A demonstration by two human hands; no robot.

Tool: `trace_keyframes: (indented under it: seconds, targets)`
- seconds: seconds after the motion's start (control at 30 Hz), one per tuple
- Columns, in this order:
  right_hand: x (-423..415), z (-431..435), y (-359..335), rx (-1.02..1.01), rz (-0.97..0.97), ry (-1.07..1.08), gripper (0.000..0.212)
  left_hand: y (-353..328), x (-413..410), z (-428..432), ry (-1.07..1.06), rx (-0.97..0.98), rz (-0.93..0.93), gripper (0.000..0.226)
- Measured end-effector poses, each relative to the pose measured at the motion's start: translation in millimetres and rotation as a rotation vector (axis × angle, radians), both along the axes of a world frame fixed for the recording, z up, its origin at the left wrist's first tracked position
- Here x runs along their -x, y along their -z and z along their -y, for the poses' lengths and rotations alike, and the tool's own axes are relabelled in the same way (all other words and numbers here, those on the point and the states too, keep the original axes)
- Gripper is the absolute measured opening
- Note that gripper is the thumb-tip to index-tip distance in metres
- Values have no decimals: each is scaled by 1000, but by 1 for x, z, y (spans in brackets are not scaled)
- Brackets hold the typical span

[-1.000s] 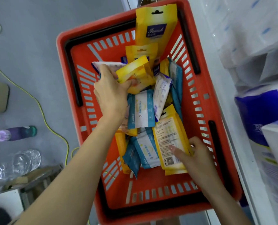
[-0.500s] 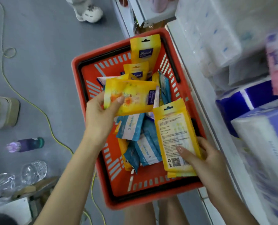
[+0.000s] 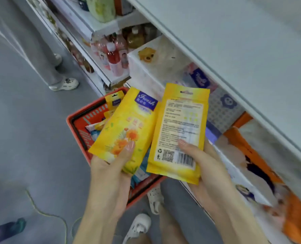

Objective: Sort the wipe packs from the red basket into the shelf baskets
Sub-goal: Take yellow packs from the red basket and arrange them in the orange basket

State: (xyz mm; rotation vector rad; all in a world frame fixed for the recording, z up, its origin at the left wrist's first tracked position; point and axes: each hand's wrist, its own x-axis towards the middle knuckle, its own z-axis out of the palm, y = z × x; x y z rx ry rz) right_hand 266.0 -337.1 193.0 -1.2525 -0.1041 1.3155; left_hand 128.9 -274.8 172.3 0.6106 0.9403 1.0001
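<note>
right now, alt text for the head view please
The left hand holds a flower-front yellow pack and the right hand a barcode-side yellow pack, both above the red basket of wipe packs. White shelves stand on the right.

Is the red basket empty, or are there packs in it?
Not empty: yellow and blue wipe packs lie in the red basket, visible at its far end.
</note>
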Motion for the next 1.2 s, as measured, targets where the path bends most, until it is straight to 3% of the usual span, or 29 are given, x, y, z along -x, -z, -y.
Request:
trace_keyframes:
  seconds: [0.23, 0.43, 0.6, 0.77, 1.0, 1.2]
  targets:
    - [18, 115, -85, -116, 100, 258, 52, -87, 2, 80, 136, -51, 156, 58]
    - [43, 205, -139, -302, 57, 397, 51, -144, -17, 178, 313, -118, 231, 54]
    - [27, 284, -173, -477, -9, 470, 58, -182, -48, 248, 437, -188, 319, 54]
    - [-7, 374, -190, -525, 39, 595, 50, -202, -94, 326, 543, -201, 366, 56]
    - [-55, 518, -190, -458, 100, 761, 51, -202, -157, 481, 728, -151, 339, 50]
    - [-85, 632, -174, -61, 376, 1048, 65, -188, -200, 593, 901, 41, 324, 47]
